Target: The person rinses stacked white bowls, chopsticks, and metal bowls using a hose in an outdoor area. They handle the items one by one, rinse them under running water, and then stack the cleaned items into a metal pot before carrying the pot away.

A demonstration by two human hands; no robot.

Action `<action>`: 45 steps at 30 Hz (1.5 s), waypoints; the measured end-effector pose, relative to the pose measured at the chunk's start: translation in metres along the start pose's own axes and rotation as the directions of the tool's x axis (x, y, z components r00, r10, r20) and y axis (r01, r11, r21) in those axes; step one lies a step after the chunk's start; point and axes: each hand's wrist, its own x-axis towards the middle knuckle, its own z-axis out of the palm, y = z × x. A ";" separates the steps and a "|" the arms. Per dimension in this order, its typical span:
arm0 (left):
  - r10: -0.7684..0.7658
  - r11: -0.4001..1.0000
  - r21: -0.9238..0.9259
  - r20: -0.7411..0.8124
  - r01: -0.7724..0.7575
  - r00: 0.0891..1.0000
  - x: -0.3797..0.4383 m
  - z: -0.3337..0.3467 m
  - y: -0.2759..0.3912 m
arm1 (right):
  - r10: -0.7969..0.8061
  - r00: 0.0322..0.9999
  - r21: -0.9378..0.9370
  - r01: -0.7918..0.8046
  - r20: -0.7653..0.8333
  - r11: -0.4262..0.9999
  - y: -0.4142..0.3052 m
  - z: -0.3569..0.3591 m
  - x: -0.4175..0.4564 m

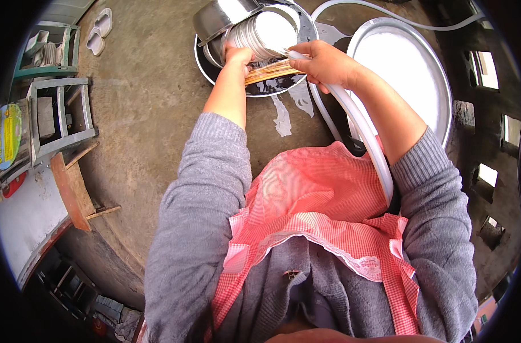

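My right hand grips a pale flexible hose near its end, which points at a stack of white bowls. The stack lies on its side in a wide basin on the floor. My left hand is at the stack's near left side; its fingers are partly hidden, so its hold is unclear. A bundle of wooden chopsticks lies across the basin's near part, between my hands. Behind my left hand, a metal pot leans in the basin against the bowls.
On the right stands a large round metal basin beside a wall with square openings. Wet patches mark the concrete floor. At left are metal-framed stools, a wooden stool and slippers. A red checked apron covers my lap.
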 end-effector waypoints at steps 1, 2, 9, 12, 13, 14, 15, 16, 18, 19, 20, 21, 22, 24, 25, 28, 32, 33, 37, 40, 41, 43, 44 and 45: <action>0.035 0.993 -0.114 0.011 -0.033 0.999 0.005 0.003 -0.011 | 0.002 1.000 0.000 -0.002 -0.005 1.000 0.000 -0.001 -0.001; 0.070 0.972 -0.226 0.017 -0.064 0.997 0.010 0.006 -0.021 | 0.003 1.000 0.001 -0.003 -0.010 1.000 0.001 -0.001 -0.002; 0.090 0.995 -0.030 -0.069 -0.092 0.994 -0.017 0.017 -0.009 | -0.020 1.000 -0.005 0.020 -0.020 1.000 0.006 -0.007 0.001; 0.240 0.930 0.320 -0.153 -0.182 0.958 0.004 0.018 -0.025 | -0.044 0.999 -0.004 0.044 0.003 0.999 0.004 -0.005 0.005; 0.302 0.875 0.440 -0.171 -0.201 0.938 0.007 0.018 -0.029 | -0.048 0.999 -0.006 0.048 0.014 0.999 0.004 -0.004 0.008; 0.280 0.853 0.484 -0.110 -0.194 0.954 0.011 0.010 -0.032 | -0.053 0.998 -0.007 0.053 0.026 0.999 0.003 -0.002 0.009; 0.169 0.841 0.525 -0.021 -0.133 0.985 -0.014 0.015 -0.013 | -0.030 0.999 -0.003 0.030 0.011 1.000 0.008 -0.005 0.009; 0.059 0.814 0.576 0.050 -0.077 0.997 -0.046 0.010 0.010 | -0.023 1.000 0.002 0.023 0.007 1.000 0.006 -0.006 0.008; 0.070 0.736 0.673 0.032 -0.073 0.997 -0.071 0.004 0.028 | -0.026 1.000 0.041 0.026 0.012 0.999 0.005 -0.002 0.011; 0.075 0.693 0.718 0.026 -0.071 0.997 -0.074 0.002 0.030 | -0.030 0.999 0.037 0.030 0.013 0.999 0.007 -0.001 0.013; 0.153 0.669 0.734 0.016 -0.116 0.988 -0.067 0.003 0.025 | -0.033 0.999 0.034 0.033 0.013 0.999 0.008 -0.001 0.015; 0.179 0.644 0.756 0.003 -0.120 0.984 -0.061 0.000 0.020 | -0.039 0.999 0.032 0.039 0.017 0.999 0.007 0.000 0.015; 0.205 0.617 0.777 -0.008 -0.123 0.979 -0.055 -0.002 0.016 | -0.046 0.999 0.019 0.045 0.022 0.999 0.006 0.002 0.016; 0.234 0.580 0.805 -0.020 -0.123 0.972 -0.055 -0.003 0.013 | -0.051 0.998 -0.006 0.051 0.025 0.999 0.004 0.001 0.015; 0.236 0.569 0.813 -0.021 -0.121 0.971 -0.062 -0.001 0.015 | -0.042 0.999 -0.001 0.042 0.019 0.999 0.004 0.001 0.015; 0.180 0.578 0.812 -0.025 -0.085 0.983 -0.074 0.000 0.024 | -0.050 0.999 0.027 0.050 -0.010 0.998 0.006 0.001 0.015; 0.168 0.588 0.806 -0.044 -0.065 0.985 -0.073 0.003 0.022 | -0.055 0.998 -0.007 0.055 -0.028 0.998 0.008 -0.002 0.012; 0.164 0.593 0.803 -0.050 -0.058 0.985 -0.070 0.003 0.019 | -0.055 0.998 -0.002 0.055 -0.025 0.998 0.007 -0.002 0.011; 0.148 0.606 0.794 -0.057 -0.045 0.987 -0.034 0.002 0.006 | -0.057 0.998 -0.005 0.057 -0.021 0.998 0.001 -0.002 0.006; 0.059 0.692 0.722 -0.043 -0.010 0.997 -0.049 0.005 0.017 | -0.062 0.997 -0.028 0.061 -0.036 0.998 0.006 -0.004 0.007; 0.016 0.730 0.683 -0.035 0.012 0.999 -0.060 0.009 0.022 | -0.064 0.997 -0.036 0.063 -0.043 0.997 0.008 -0.005 0.007; 0.142 0.724 0.688 -0.086 -0.044 0.986 -0.060 0.010 0.017 | -0.070 0.997 -0.019 0.069 -0.038 0.997 0.006 -0.004 0.005; 0.240 0.706 0.701 -0.104 -0.100 0.965 -0.053 0.008 0.012 | -0.081 0.996 -0.023 0.080 -0.039 0.997 0.008 -0.003 0.006; 0.334 0.682 0.714 -0.114 -0.157 0.936 -0.059 0.010 0.015 | -0.087 0.995 -0.026 0.086 -0.043 0.996 0.011 -0.003 0.007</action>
